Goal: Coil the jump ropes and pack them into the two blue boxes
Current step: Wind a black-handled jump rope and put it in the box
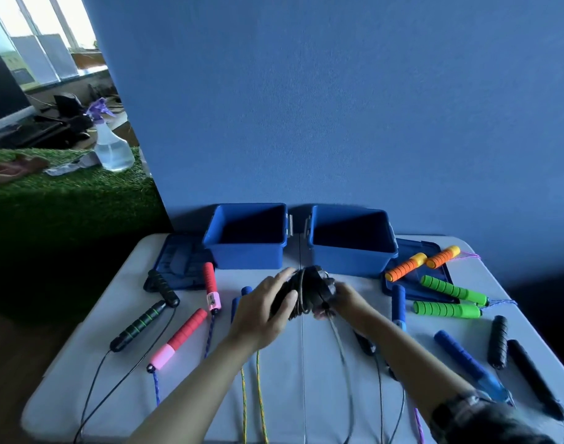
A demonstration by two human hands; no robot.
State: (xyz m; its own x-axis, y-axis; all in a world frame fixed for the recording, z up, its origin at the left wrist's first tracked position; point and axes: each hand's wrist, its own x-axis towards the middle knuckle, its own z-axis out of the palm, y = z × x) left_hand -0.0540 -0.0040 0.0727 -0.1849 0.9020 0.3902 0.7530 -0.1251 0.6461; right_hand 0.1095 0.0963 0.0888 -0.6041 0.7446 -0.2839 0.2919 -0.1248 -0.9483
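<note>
Two open blue boxes, the left box (247, 251) and the right box (354, 256), stand side by side at the table's far edge against the blue wall. Just in front of them I hold a black jump rope (309, 288) with its cord wound round the handles. My left hand (264, 310) grips the bundle from the left. My right hand (344, 299) pinches the rope at the bundle's right side, and a loose grey tail hangs down toward me.
Blue lids (178, 261) lie beside each box. Left of me lie black-green handles (139, 325) and red-pink handles (184, 334); right lie orange (405, 267), green (447, 309), blue (460, 354) and black handles (498, 341). Cords trail over the near edge.
</note>
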